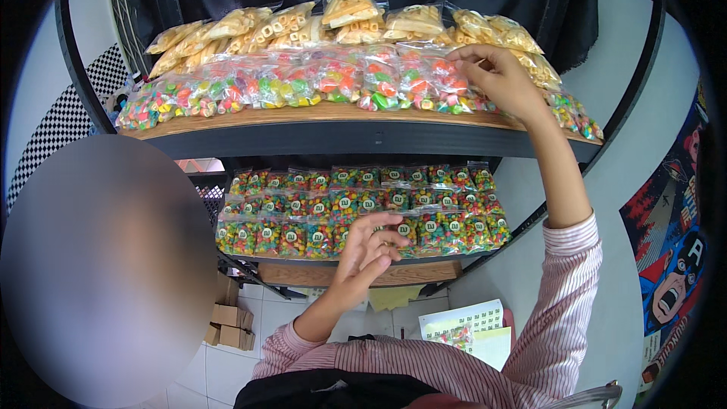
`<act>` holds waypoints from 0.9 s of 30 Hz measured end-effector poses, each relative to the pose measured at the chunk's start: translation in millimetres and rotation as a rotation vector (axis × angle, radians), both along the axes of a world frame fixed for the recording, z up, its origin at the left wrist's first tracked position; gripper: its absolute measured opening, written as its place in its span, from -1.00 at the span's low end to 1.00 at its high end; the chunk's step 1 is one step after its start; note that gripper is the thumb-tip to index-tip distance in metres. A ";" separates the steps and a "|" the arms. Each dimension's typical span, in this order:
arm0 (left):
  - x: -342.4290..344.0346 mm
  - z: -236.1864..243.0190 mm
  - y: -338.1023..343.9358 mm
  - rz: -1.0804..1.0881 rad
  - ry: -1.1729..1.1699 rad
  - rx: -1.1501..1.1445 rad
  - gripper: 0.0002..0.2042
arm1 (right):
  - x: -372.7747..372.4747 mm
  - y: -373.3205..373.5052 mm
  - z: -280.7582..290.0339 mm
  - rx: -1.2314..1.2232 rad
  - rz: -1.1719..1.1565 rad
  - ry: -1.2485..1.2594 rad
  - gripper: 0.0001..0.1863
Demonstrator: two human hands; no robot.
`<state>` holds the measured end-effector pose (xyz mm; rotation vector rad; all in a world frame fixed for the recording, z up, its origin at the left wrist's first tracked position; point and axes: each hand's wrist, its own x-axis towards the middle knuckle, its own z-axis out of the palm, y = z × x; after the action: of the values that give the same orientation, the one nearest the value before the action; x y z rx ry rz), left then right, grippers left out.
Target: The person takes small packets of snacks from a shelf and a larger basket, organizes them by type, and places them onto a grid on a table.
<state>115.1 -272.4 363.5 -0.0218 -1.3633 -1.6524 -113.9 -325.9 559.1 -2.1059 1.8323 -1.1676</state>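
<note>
My right hand (496,79) reaches up to the top shelf, its fingers and thumb bent together at the upper edge of a clear candy bag (447,77) with red and orange sweets. The exact contact at the fingertips is hard to make out. Beside that bag, a row of similar candy bags (303,89) in many colours lines the shelf front. My left hand (366,257) hangs in front of the lower shelf, fingers loosely curved and apart, holding nothing. Behind it are several rows of small labelled bags of multicoloured candy (318,204).
Bags of pale tube-shaped snacks (352,11) lie piled behind the candy on the wooden shelf (326,113). Dark metal posts (636,83) frame the rack. Below are cardboard boxes (231,326) and a label sheet (462,318). A blurred patch covers the left side.
</note>
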 end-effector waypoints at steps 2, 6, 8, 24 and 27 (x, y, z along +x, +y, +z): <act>9.0 -7.4 0.3 0.033 -0.026 0.033 -0.59 | 8.2 12.5 4.8 -0.068 -0.130 0.262 -0.78; 30.7 -25.3 2.9 0.136 -0.097 0.109 -0.61 | -2.9 30.3 -11.9 -0.490 -0.129 0.196 -0.78; 47.1 -38.7 1.2 0.195 -0.115 0.157 -0.60 | 3.4 56.8 -33.1 -0.707 -0.088 -0.047 -0.83; 37.4 -178.3 29.8 0.020 -0.503 0.371 -0.71 | -25.0 361.8 -635.9 0.287 -1.643 -0.782 -0.40; 29.5 -178.8 45.8 -0.062 -0.575 0.281 -0.71 | -25.0 385.2 -654.7 0.274 -1.813 -0.895 -0.47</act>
<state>144.6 -226.6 184.7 0.6225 -1.5349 -1.9775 -138.8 59.3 -95.6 0.7484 2.6438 -1.3319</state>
